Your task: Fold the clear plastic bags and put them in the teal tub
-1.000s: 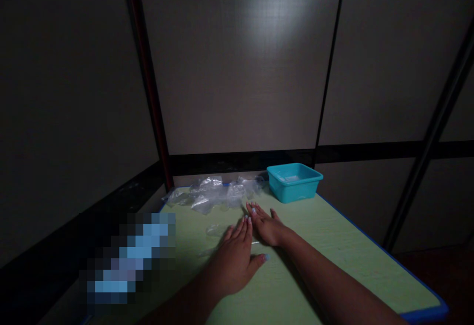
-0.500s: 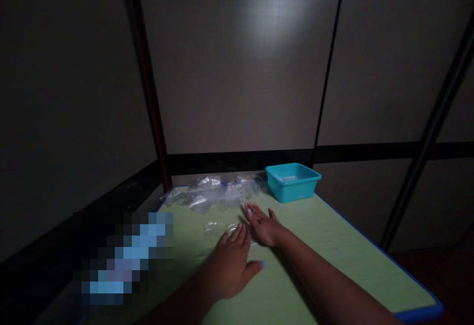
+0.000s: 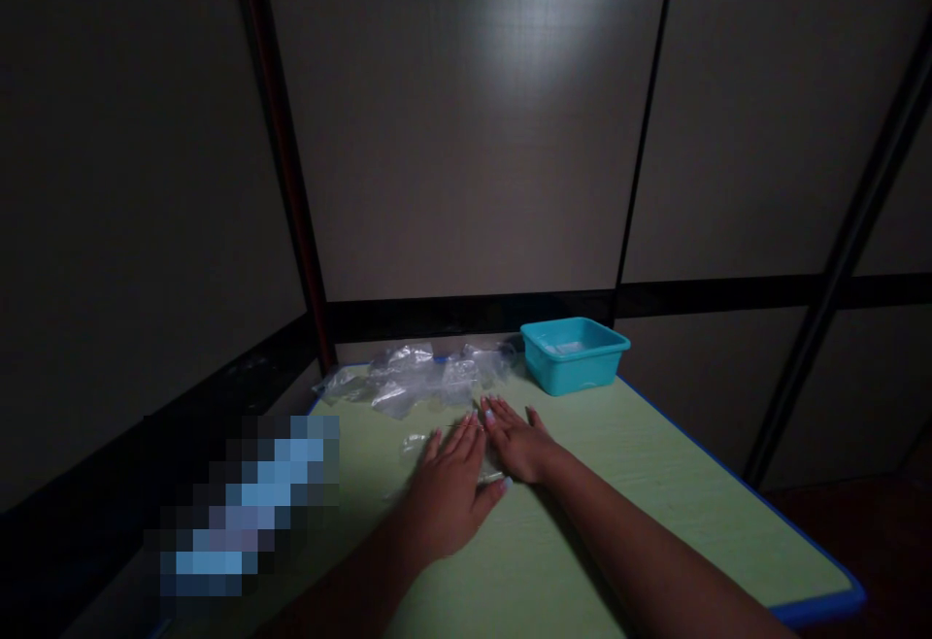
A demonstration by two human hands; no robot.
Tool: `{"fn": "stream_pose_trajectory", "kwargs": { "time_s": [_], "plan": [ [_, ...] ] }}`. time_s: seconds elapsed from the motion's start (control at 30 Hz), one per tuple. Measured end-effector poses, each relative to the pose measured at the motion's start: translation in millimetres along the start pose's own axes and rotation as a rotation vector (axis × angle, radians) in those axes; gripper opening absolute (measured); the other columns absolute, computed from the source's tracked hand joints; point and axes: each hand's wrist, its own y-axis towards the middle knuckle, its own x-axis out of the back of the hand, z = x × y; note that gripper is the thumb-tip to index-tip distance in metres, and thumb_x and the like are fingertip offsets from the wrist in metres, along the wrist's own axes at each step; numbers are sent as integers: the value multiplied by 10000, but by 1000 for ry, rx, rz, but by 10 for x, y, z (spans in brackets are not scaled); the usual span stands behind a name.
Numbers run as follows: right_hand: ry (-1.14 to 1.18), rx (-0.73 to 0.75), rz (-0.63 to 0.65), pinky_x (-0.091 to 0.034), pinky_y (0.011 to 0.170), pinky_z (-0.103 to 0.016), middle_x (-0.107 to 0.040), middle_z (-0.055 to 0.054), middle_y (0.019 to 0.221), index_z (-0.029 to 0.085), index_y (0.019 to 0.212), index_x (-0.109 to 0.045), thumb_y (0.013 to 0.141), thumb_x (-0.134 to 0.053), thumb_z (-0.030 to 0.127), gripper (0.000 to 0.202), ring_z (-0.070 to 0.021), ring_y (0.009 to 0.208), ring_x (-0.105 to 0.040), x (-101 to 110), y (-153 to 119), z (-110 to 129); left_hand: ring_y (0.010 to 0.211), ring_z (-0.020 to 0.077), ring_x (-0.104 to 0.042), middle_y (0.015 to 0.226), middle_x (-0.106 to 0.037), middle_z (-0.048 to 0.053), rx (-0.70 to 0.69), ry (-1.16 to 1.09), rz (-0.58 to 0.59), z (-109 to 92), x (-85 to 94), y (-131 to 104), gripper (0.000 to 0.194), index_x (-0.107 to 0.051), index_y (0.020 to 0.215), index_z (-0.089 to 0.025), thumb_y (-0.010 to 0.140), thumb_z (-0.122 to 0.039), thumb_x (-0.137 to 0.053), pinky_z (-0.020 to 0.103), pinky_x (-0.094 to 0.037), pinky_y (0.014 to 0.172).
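Under my hands lies a clear plastic bag (image 3: 490, 469) on the light green table, mostly covered by them. My left hand (image 3: 448, 488) rests flat across the bag, its fingers stretched forward and the thumb out to the right. Beside it, my right hand (image 3: 520, 445) lies flat at the bag's right side, fingers extended and pointing away from me. The fingertips of both hands are close together. Neither hand grips anything.
Several crumpled clear plastic bags (image 3: 415, 382) are spread along the table's far edge. To their right stands a turquoise plastic basin (image 3: 575, 374) with something pale inside. The table (image 3: 655, 493) has a blue rim, and dark-framed panels (image 3: 473, 183) rise behind it.
My left hand has slid forward over the clear plastic bag, covering more of it. My right hand has stayed almost where it was.
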Motion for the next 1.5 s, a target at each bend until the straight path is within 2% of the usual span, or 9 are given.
{"fn": "stream_pose_trajectory", "kwargs": {
  "time_s": [0.2, 0.43, 0.7, 0.8, 0.93, 1.07, 1.23, 1.4, 1.5],
  "plan": [
    [-37, 15, -33, -1, 1020, -525, -11, -6, 1460, 244, 1386, 27, 865, 77, 460, 566, -157, 1329, 32, -59, 36, -75, 1327, 222, -33, 1450, -89, 59, -70, -72, 164, 21, -6, -36, 607, -181, 1371, -272, 850, -582, -225, 495, -118, 1041],
    [-149, -121, -12, 48, 976, -579, 77, -10, 1457, 317, 1372, 45, 878, -36, 477, 526, -202, 1322, 80, -50, 71, -200, 1319, 248, 14, 1445, -21, 75, -95, -79, 231, 59, 21, -66, 630, -133, 1369, -323, 825, -619, -251, 520, -97, 1026],
    [-133, -141, -39, 42, 973, -582, 103, -29, 1453, 302, 1375, 57, 876, -90, 483, 551, -217, 1320, 85, 26, -2, -196, 1332, 200, -12, 1453, -83, 34, 105, 28, -56, 107, 10, 15, 582, -177, 1379, -190, 877, -477, -231, 483, -60, 1056],
    [-129, -102, -38, 60, 982, -566, 91, -11, 1454, 301, 1377, 47, 884, -90, 456, 535, -207, 1320, 90, 28, -34, -105, 1329, 181, -76, 1446, -137, 12, 117, 29, -56, 143, -23, 47, 510, -222, 1367, -209, 890, -391, -223, 466, -83, 1060],
    [-99, -17, -38, 62, 992, -553, 79, -6, 1455, 298, 1380, 31, 885, -73, 459, 531, -197, 1322, 85, 9, -65, 2, 1321, 180, -128, 1436, -184, 22, 118, -12, 47, 190, -96, 57, 494, -239, 1362, -209, 883, -332, -227, 469, -141, 1047],
    [-62, 86, 43, 45, 967, -598, 99, -31, 1450, 302, 1378, 19, 843, -141, 578, 623, -227, 1316, 108, 23, -88, -11, 1321, 183, -133, 1439, -162, 29, 100, -42, 108, 231, -145, 44, 516, -220, 1367, -197, 874, -348, -228, 481, -183, 1032],
    [-63, 36, 192, 25, 941, -636, 133, -58, 1444, 305, 1369, 61, 782, -269, 650, 757, -265, 1308, 125, 127, -103, -126, 1324, 187, -110, 1444, -132, 23, 114, -46, 129, 233, -134, 41, 543, -177, 1378, -208, 866, -380, -236, 483, -163, 1036],
    [-17, 19, 272, -46, 925, -661, 166, -76, 1436, 326, 1357, 81, 648, -512, 658, 982, -309, 1298, 137, 258, -103, -354, 1326, 190, -98, 1446, -116, 11, 133, -35, 146, 214, -99, 29, 539, -157, 1381, -235, 869, -394, -216, 513, -140, 1029],
    [5, -12, 277, -70, 972, -601, 145, -104, 1438, 297, 1371, 27, 601, -610, 595, 1042, -326, 1296, 121, 303, -76, -539, 1327, 201, -88, 1447, -110, 8, 143, -39, 154, 217, -89, 17, 544, -139, 1382, -252, 869, -424, -204, 536, -127, 1022]
  ]
}}
